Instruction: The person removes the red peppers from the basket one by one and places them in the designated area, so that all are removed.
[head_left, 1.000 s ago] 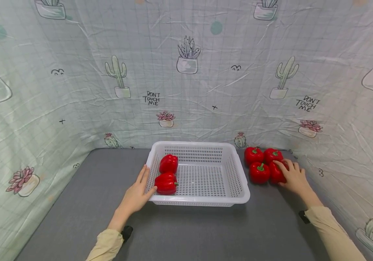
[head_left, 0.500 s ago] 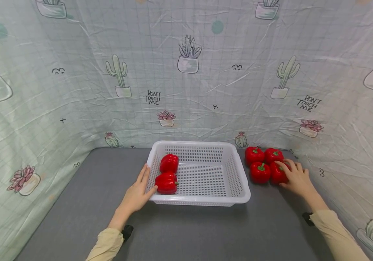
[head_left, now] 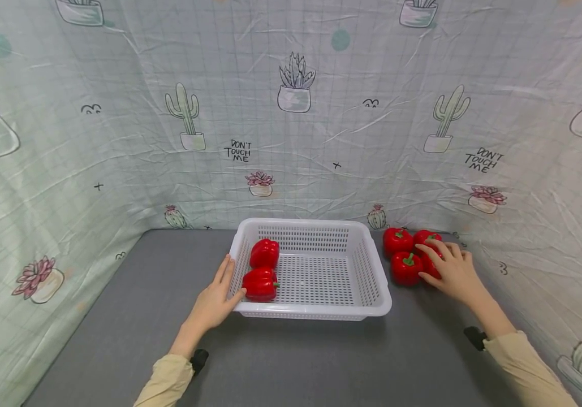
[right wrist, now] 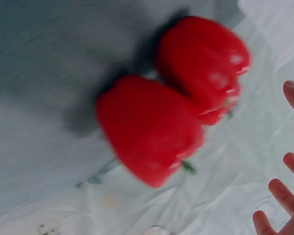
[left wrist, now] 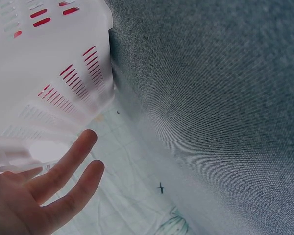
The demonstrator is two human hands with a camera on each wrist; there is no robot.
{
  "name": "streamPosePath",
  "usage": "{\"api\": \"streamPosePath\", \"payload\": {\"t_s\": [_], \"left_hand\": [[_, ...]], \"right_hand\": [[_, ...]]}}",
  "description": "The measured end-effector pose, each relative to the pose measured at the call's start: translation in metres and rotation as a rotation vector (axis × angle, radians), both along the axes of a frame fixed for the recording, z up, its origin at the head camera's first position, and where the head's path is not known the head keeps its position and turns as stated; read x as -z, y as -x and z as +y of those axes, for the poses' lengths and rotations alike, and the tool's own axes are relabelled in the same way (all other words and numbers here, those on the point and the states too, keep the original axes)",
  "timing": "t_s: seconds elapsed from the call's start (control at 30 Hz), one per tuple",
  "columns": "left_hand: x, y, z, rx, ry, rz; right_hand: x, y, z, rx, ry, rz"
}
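My left hand (head_left: 210,304) rests on the left rim of a white slotted plastic basket (head_left: 311,310), its fingers mostly straight. In the left wrist view, two fingers (left wrist: 71,159) stretch outside the basket wall. Inside the basket, at its left end, lie two red bell peppers, a rear one (head_left: 264,254) and a front one (head_left: 259,284). To the right of the basket, my right hand (head_left: 452,275) hovers with spread fingers over a red bell pepper (head_left: 432,264), partly covering it. The right wrist view shows the fingertips (right wrist: 282,196) apart from two peppers (right wrist: 149,129).
Close around the covered pepper stand a front-left pepper (head_left: 406,269), a back-left pepper (head_left: 397,241) and a back-right pepper (head_left: 423,235). The grey tabletop (head_left: 321,362) ends at a hanging printed cloth (head_left: 316,186) behind and at both sides.
My right hand has moved slightly left and its fingers have spread over the nearest right-hand pepper. My left hand and the basket stay in place.
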State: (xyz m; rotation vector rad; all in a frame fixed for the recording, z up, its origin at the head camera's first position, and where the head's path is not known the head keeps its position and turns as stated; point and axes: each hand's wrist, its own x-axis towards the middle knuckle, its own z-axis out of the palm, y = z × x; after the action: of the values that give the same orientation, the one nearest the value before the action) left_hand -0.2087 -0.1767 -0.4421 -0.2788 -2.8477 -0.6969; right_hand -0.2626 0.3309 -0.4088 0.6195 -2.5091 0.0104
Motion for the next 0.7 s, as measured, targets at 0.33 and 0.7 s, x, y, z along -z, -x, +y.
{"api": "streamPosePath", "payload": {"t_s": [0.33,0.7], "left_hand": [[0.001,0.0,-0.002,0.021,0.004,0.039],[0.0,0.0,-0.001,0.024,0.004,0.041]], "right_hand": [[-0.022,-0.001,-0.042,-0.163,0.016,0.079],[-0.04,0.005,-0.094,-0.29,-0.035,0.098]]}}
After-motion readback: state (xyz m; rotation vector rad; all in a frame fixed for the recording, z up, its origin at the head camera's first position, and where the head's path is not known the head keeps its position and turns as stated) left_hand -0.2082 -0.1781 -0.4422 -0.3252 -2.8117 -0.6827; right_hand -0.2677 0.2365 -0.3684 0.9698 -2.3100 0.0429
